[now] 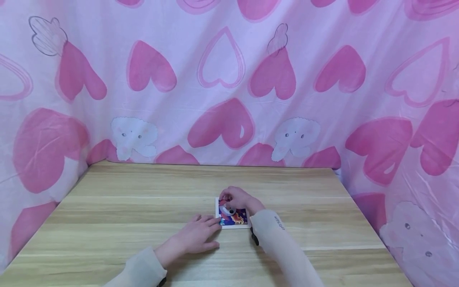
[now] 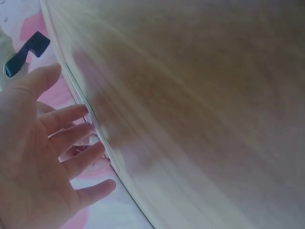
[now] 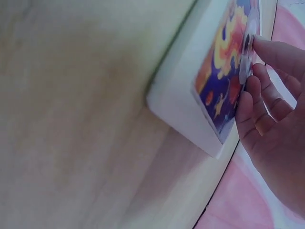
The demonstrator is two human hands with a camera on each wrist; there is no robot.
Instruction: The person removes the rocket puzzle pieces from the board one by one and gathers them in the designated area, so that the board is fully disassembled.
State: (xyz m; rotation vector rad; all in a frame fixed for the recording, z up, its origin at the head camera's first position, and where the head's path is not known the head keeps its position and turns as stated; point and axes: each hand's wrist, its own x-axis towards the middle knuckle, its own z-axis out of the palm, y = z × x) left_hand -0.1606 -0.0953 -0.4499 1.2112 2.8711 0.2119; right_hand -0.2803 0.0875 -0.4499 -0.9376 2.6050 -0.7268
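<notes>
A small flat board (image 3: 183,102) with a white border lies on the table, carrying a colourful picture (image 1: 239,219) in purple, orange and red with a white rounded figure. My right hand (image 1: 236,198) reaches over its upper part with bent fingers. In the right wrist view, the thumb and fingertips (image 3: 244,104) of that hand touch the picture's surface; whether they pinch a loose piece I cannot tell. My left hand (image 1: 199,234) lies at the board's lower left corner, its fingers extended and fingertips at the edge. The left wrist view shows the left hand (image 2: 43,157) with spread fingers.
The wood-grain table (image 1: 143,199) extends around the board on all sides. A pink curtain (image 1: 222,79) printed with hearts hangs behind it and along both sides. A black device (image 2: 28,53) sits at the right sleeve.
</notes>
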